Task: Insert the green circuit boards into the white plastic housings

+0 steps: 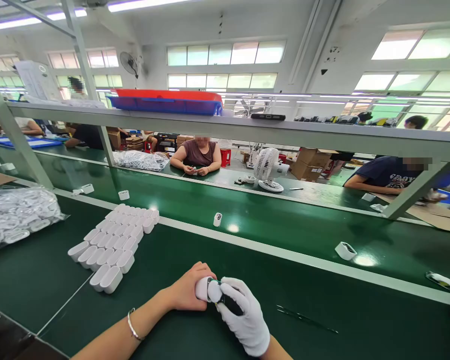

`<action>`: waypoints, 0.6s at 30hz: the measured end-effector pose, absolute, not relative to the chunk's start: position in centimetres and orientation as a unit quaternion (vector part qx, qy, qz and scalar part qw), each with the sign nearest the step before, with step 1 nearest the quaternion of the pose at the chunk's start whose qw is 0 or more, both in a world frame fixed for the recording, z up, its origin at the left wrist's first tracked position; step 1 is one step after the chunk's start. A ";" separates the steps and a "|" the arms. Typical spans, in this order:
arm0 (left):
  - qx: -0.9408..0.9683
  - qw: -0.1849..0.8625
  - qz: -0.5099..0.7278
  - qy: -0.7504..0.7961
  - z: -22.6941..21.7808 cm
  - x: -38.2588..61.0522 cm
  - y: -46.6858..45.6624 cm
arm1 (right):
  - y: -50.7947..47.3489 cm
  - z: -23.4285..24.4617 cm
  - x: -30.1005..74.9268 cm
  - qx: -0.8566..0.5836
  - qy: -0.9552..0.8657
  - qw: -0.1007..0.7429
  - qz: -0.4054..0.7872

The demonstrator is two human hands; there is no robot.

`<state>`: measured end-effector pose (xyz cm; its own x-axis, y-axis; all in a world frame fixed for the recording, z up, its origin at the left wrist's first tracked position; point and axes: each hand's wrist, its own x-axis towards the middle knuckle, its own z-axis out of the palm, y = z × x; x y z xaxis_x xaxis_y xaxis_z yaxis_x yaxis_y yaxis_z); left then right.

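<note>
My bare left hand (187,290), with a silver bracelet at the wrist, is closed around a small white oval plastic housing (201,289). A white glove covers my right hand (249,320). Its fingers grip a dark electronic part (231,304) with a white round piece (214,291) at its end. That round end meets the mouth of the housing; whether it sits inside, I cannot tell. To the left stand rows of similar white oval housings (110,279), open side up. Thin dark tweezers (306,318) lie on the green bench to the right.
A plastic bag of white parts (18,215) lies at left. Beyond a pale strip (247,243), single housings (345,251) stand on the green belt (285,220). A shelf (195,120) with trays (165,102) and a phone (268,117) crosses above. Co-workers sit opposite, near a white fan (267,165).
</note>
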<state>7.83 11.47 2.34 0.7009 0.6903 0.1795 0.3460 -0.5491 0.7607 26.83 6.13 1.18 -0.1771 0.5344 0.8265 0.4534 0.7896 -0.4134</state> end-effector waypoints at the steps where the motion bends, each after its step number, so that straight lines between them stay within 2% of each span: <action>1: 0.845 0.363 0.245 0.307 2.3 7.8 11.4 | 6.1 1.2 26.8 -0.323 -0.766 0.555 0.036; 6: 0.860 0.310 0.239 0.329 1.8 7.5 11.7 | 6.0 1.4 26.8 -0.325 -0.765 0.555 0.022; 12: 0.854 0.341 0.231 0.319 1.8 7.3 12.3 | 6.3 1.1 26.8 -0.333 -0.757 0.561 0.010; 18: 0.849 0.324 0.254 0.331 2.1 7.5 12.0 | 6.3 1.2 26.8 -0.345 -0.752 0.561 0.025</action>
